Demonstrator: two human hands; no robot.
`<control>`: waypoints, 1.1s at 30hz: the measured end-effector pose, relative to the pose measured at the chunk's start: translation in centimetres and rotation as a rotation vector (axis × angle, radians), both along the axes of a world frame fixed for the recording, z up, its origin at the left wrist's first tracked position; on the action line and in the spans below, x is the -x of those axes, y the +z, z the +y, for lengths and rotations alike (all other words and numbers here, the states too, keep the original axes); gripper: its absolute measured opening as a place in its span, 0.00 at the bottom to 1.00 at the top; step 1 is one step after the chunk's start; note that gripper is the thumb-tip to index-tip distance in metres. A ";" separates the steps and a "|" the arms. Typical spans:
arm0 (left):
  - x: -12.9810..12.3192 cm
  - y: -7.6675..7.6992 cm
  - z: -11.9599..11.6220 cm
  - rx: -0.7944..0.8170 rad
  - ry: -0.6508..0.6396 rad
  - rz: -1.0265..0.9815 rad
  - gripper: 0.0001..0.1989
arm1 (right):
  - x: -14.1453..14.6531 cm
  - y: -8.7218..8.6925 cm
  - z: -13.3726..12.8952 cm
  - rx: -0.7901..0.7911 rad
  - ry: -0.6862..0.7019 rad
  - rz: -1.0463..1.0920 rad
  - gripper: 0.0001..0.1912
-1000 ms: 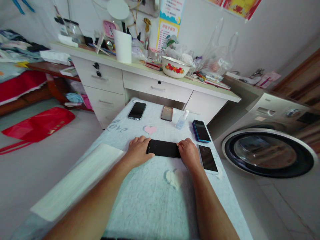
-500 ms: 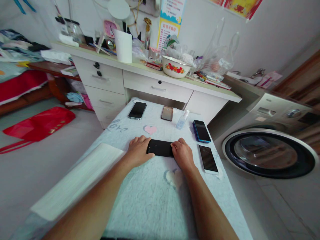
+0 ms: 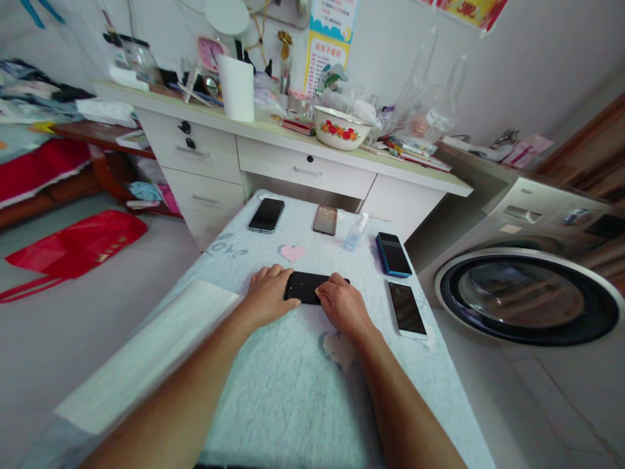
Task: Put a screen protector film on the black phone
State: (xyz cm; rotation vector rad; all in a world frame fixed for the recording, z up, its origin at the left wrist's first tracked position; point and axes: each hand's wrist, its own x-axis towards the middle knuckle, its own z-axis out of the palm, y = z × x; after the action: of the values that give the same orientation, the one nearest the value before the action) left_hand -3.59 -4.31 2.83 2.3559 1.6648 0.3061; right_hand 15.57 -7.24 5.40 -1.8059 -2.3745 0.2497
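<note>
Fingers [image 3: 276, 270] and thumb of the left hand [image 3: 266, 296], set apart, hold the left end of a flat black rectangular phone [image 3: 301, 288] lying on a pale blue patterned cloth [image 3: 283, 391]. Those of the right hand [image 3: 344, 306] seem bunched on its upper face; whether they pinch anything, I cannot tell. Farther right lies 1 white-framed, dark-screened phone [image 3: 407, 309].
</note>
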 end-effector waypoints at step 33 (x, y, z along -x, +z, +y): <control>0.0 -0.2 0.2 0.028 0.006 -0.029 0.29 | -3.9 0.0 1.5 -0.036 -0.318 -0.155 0.13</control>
State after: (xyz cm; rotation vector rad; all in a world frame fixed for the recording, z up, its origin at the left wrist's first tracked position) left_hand -3.60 -4.12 2.62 2.3157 1.6529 0.3148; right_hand 19.47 -5.70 5.41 -2.2189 -2.1213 0.0303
